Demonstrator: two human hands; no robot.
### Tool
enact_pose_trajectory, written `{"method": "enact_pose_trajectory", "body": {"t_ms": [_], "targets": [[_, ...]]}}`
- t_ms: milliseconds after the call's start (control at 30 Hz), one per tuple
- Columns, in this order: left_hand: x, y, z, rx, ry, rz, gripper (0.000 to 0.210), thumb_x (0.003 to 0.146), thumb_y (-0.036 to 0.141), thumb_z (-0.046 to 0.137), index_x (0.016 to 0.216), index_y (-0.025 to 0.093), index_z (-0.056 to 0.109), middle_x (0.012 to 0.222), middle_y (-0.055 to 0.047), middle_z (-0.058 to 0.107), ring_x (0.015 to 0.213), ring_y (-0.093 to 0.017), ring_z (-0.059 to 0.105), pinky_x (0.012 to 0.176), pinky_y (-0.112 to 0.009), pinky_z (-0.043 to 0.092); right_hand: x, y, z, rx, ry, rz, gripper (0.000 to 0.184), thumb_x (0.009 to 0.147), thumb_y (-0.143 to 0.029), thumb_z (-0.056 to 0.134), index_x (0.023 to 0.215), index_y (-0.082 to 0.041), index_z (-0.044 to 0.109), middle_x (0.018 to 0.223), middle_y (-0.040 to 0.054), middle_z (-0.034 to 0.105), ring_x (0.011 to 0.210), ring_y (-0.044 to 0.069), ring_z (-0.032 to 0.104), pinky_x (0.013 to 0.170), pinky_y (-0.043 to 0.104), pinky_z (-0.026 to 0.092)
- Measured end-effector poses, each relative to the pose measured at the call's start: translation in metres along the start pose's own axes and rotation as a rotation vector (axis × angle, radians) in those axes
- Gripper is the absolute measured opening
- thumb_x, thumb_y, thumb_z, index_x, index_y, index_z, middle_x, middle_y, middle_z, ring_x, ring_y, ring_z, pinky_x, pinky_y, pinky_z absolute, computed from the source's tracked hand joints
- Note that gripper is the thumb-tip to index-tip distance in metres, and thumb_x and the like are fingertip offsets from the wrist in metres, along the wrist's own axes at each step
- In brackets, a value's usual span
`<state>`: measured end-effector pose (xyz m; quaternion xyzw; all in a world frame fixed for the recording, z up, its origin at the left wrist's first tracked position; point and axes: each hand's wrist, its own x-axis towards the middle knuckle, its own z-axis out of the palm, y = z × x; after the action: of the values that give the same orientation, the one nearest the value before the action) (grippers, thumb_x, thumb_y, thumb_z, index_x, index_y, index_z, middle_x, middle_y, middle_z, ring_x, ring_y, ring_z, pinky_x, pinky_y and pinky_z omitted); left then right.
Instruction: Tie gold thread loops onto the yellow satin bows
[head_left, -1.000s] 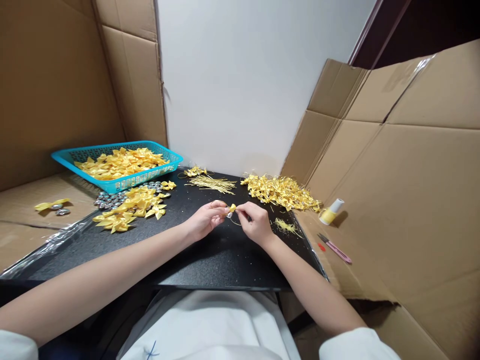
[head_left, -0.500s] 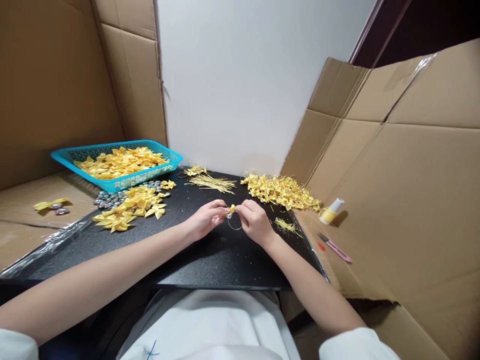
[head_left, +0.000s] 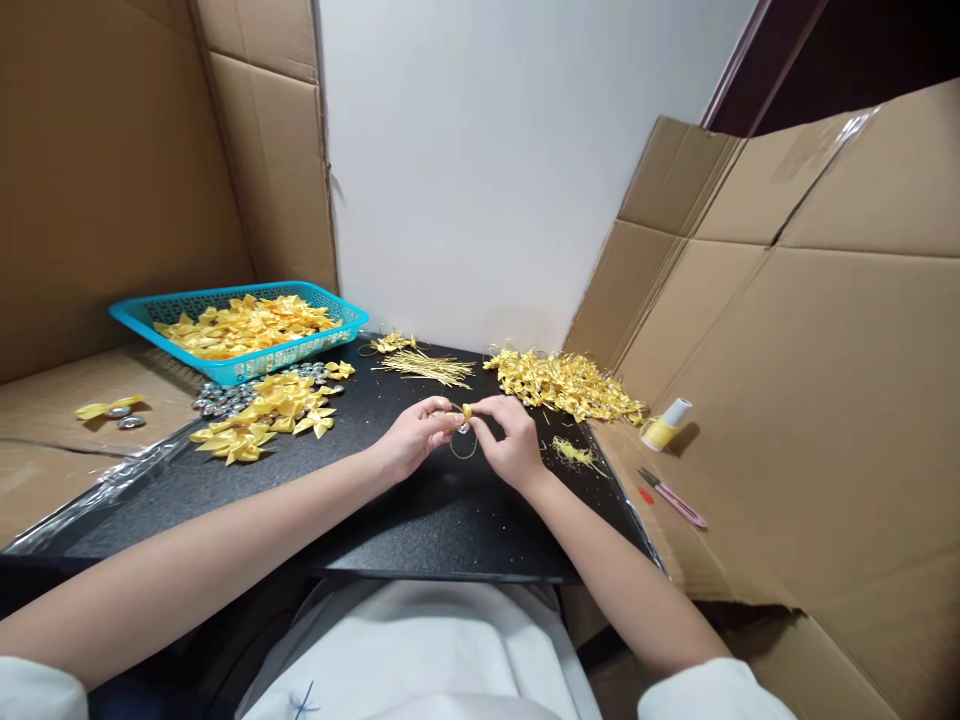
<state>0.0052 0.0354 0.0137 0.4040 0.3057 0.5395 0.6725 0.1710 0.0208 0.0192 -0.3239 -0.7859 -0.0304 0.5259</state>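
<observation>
Over the middle of the black table (head_left: 390,545), my left hand (head_left: 416,437) and my right hand (head_left: 511,440) meet at a small yellow ribbon bow (head_left: 467,411). Both hands are closed in a pinch on it, the left from its left side and the right from its right side. A silvery bell-like piece (head_left: 463,428) shows just under the bow. From it a thin yellow cord (head_left: 463,457) hangs in a loop between the hands. My fingers cover part of the bow.
Yellow bows fill a blue basket (head_left: 247,365) at back left; loose bows (head_left: 281,400) and silvery pieces (head_left: 225,398) lie before it. Behind my hands are cut cords (head_left: 427,368). On the right are a heap of corded bows (head_left: 562,383), cord scraps (head_left: 574,452), a thread spool (head_left: 665,425) and pink-handled snips (head_left: 675,500).
My right fingers have shifted from the bow's right edge to a wider pinch around it. The cord loop has swung slightly left. My left hand stays nearly in place.
</observation>
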Motion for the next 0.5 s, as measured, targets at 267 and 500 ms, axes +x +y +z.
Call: {"method": "enact_pose_trajectory", "body": {"t_ms": [267, 500], "targets": [[-0.007, -0.002, -0.001, 0.428, 0.079, 0.382, 0.034, 0.058, 0.031, 0.082, 0.071, 0.018, 0.054, 0.060, 0.005, 0.053, 0.056, -0.009, 0.049, 0.056, -0.021, 0.040, -0.005, -0.006, 0.007, -0.228, 0.014, -0.022, 0.010, 0.082, -0.025, 0.064, 0.090, -0.026, 0.070, 0.098, 0.0068, 0.060, 0.097, 0.024, 0.049, 0.088, 0.043, 0.038], [-0.011, -0.002, -0.001, 0.566, 0.097, 0.489, 0.028, 0.063, 0.032, 0.079, 0.068, 0.018, 0.055, 0.062, 0.004, 0.054, 0.057, -0.010, 0.048, 0.055, -0.021, 0.037, -0.004, -0.001, 0.018, -0.121, 0.042, 0.128, 0.007, 0.082, -0.022, 0.064, 0.078, -0.022, 0.069, 0.092, 0.0052, 0.059, 0.091, 0.021, 0.050, 0.083, 0.038, 0.040]]}}
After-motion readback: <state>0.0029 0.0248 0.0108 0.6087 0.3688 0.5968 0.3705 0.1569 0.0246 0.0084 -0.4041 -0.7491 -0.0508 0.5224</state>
